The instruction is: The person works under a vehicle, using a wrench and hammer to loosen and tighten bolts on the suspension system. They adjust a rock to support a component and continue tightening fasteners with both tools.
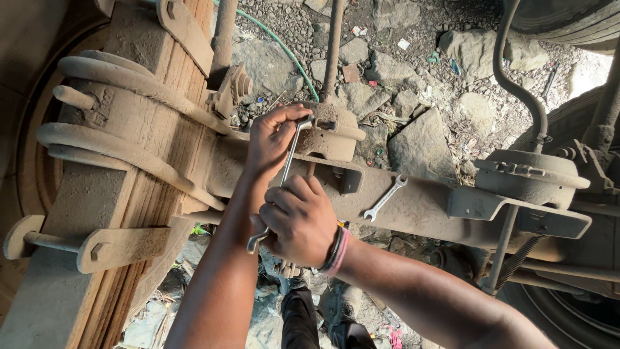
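So the spanner (282, 174) is the thing being worked here, a long silver one running at a slant from the top of the axle (413, 207) down toward the camera. Its upper end sits on a fitting at the dusty bracket (332, 132) on top of the axle, though I can't tell exactly which nut or bolt head it's biting on, too much grime and the fingers are in the way. Left hand (271, 139) is wrapped closed around the top end of the spanner, steadying it right at the bracket. Right hand (298, 220) is closed in a fist around the lower end of the handle, the one with the black and pink bands (336, 251) on the wrist. As for progress, my read is it's mid-job: the tool is seated and both hands are loaded up on it, but the fastener looks like it's still in place, nothing has come off and no loose bolts are lying on the axle. A second, smaller spanner (385, 198) rests on the axle just to the right, untouched. Further left are the leaf springs (152, 187) with their U-bolts (116, 152), all caked in dust, and to the right a round brake chamber (529, 176). Rocky ground (420, 139) and a green hose (284, 48) below everything.
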